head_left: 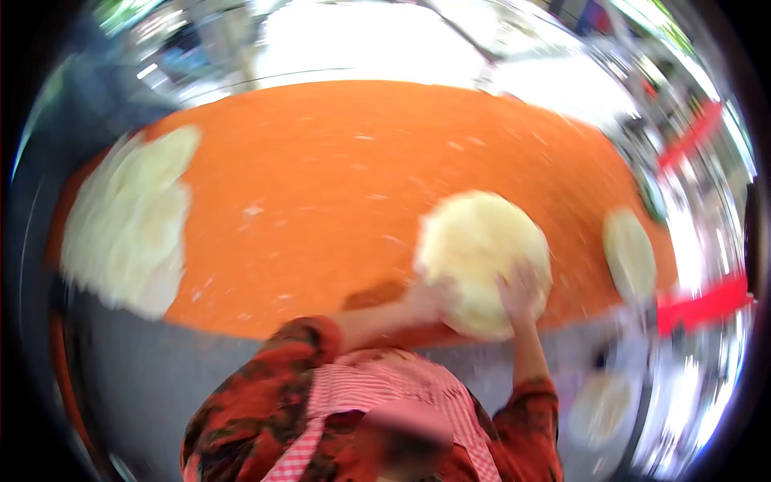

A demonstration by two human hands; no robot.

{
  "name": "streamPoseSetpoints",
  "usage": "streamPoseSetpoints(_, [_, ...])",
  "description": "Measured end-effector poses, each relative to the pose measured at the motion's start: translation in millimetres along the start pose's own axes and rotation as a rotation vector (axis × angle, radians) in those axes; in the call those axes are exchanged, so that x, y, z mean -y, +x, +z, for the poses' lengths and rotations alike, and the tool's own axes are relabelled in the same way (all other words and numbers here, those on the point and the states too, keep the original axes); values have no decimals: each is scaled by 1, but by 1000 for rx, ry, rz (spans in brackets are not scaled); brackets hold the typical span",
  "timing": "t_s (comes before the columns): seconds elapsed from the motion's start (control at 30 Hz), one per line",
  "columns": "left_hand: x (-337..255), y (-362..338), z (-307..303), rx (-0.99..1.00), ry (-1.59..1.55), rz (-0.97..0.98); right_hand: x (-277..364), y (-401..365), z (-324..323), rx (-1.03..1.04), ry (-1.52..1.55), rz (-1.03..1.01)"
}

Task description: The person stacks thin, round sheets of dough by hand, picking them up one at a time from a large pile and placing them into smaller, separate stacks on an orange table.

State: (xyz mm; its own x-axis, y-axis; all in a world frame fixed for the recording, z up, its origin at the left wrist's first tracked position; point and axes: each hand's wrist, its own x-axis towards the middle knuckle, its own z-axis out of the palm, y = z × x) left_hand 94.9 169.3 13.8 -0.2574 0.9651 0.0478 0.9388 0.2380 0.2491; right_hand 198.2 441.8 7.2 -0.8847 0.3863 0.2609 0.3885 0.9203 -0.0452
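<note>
A large round of pale yellow dough (479, 241) is at the right of centre over the orange work surface, its near edge overlapping the table's front edge in this view. At its lower left edge is my left hand (431, 299), smeared by motion so its fingers do not show clearly. My right hand (524, 289) lies on the dough's lower right part, fingers spread apart. Both arms reach in from the front.
The orange table (313, 185) carries white flour marks. At its left end lies a pile of flat pale dough sheets (128, 225). A smaller oval dough piece (630, 253) sits near the right edge. Red strips (703, 304) show farther right.
</note>
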Motion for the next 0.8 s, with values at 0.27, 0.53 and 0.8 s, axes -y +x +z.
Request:
streamPoseSetpoints(0.27, [47,-120,0,-442,-609,120,42,19,-23,543,-214,104])
streamPoseSetpoints(0.53, [156,-518,-20,-1505,-725,-1496,128,43,-1,141,-18,-3])
streamPoseSetpoints(0.8, [168,-679,-43,-1581,-565,-1646,420,74,54,80,489,-552])
